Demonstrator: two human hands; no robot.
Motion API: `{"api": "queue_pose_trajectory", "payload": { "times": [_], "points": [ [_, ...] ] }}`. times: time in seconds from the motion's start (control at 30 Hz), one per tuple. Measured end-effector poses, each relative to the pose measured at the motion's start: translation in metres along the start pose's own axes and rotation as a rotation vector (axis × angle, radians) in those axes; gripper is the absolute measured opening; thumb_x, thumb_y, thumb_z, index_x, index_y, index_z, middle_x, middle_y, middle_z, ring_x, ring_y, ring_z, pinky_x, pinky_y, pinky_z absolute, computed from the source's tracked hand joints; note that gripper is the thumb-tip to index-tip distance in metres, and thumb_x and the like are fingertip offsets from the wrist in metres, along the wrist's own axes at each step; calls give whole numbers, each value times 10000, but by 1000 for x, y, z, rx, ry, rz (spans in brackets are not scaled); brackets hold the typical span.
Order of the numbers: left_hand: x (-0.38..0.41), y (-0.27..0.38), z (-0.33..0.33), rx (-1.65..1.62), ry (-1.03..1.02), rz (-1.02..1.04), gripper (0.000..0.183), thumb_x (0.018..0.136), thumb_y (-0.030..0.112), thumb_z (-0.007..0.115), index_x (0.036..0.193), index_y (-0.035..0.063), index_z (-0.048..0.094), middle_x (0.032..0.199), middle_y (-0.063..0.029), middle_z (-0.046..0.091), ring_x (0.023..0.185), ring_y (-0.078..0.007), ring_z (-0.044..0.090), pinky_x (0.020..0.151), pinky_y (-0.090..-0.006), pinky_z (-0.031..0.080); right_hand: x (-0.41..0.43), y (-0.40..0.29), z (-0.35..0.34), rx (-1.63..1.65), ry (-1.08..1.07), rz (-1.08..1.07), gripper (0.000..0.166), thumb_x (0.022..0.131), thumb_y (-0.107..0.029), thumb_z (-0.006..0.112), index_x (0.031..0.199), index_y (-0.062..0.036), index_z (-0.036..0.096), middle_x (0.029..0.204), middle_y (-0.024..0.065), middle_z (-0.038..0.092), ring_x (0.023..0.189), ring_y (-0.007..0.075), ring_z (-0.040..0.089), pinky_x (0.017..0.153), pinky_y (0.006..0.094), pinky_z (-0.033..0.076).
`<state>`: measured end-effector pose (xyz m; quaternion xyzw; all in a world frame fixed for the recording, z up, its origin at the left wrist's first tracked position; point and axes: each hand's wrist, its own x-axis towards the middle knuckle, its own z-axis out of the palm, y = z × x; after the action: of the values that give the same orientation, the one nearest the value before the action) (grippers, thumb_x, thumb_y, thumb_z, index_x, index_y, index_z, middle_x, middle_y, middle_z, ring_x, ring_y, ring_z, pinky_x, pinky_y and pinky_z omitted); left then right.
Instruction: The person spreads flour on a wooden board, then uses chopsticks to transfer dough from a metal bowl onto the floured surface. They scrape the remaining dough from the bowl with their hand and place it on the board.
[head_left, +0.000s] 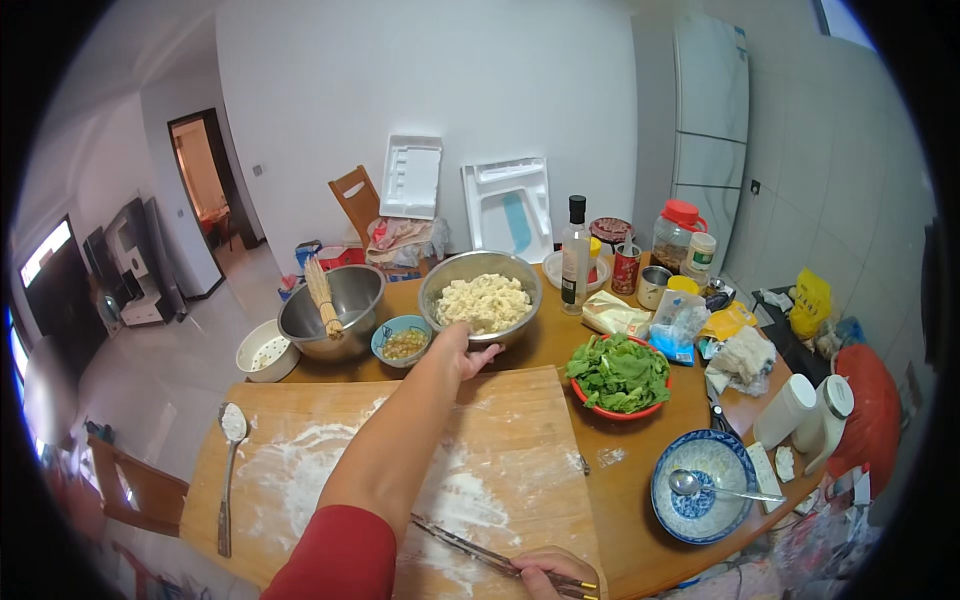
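Note:
My left hand (463, 351) reaches across to a stainless steel bowl (430, 289) and grips its near rim, with some fingers showing below the rim. In that bowl lies a heap of pale, crumbly dough-like mixture (484, 300). Low in the view, my right hand (551, 570) is closed around a pair of dark chopsticks (469, 546) with gold-coloured ends, their tips over the floury wooden board (517, 405). Loose white flour (465, 495) is spread over the board, partly hidden under my left forearm. A metal spoon (228, 480) heaped with flour rests at the board's left side.
Left of the dough bowl stand a patterned small bowl (377, 346) of chopped sauce and a steel bowl (292, 319) holding a bundled whisk (322, 300). To the right are leafy greens (619, 371), a blue-and-white bowl (667, 517) with a spoon, scissors (718, 412) and a glass bottle (575, 259).

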<state>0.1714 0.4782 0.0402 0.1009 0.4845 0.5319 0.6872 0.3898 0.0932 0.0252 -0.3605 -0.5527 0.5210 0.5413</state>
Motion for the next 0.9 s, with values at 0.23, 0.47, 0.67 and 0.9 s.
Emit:
{"api": "queue_pose_trajectory", "payload": {
  "times": [0.23, 0.47, 0.67, 0.9],
  "points": [
    [-55, -41, 4, -92, -109, 186, 463, 995, 1, 391, 1452, -35, 324, 1390, -279, 498, 1219, -449, 588, 933, -605, 591, -1, 1, 3, 42, 74, 58, 110, 984, -14, 590, 1006, 25, 691, 981, 96, 682, 922, 178, 652, 846, 300, 526],
    [-116, -32, -9, -93, -157, 318, 473, 903, -57, 426, 1368, -111, 354, 1318, -303, 518, 1174, -436, 615, 927, -580, 604, -4, 10, 11, 121, 102, 94, 132, 1004, -81, 597, 1039, 7, 688, 922, 74, 699, 900, 187, 671, 782, 321, 541],
    [-165, -32, -36, 59, -206, 507, 265, 852, 19, 559, 1076, -122, 544, 1005, -227, 653, 832, -342, 715, 685, -464, 662, -6, 32, 4, 134, 182, 55, 144, 1032, -95, 561, 1056, 23, 640, 1022, 128, 695, 950, 196, 678, 891, 323, 541],
    [-279, -11, -108, 24, -222, 703, 286, 830, -3, 534, 1099, -99, 552, 1035, -218, 665, 856, -307, 729, 702, -478, 662, -4, 31, 2, 51, 196, -42, 152, 1023, -56, 548, 1058, 59, 642, 988, 132, 706, 943, 194, 691, 880, 305, 538]
  ]
}}
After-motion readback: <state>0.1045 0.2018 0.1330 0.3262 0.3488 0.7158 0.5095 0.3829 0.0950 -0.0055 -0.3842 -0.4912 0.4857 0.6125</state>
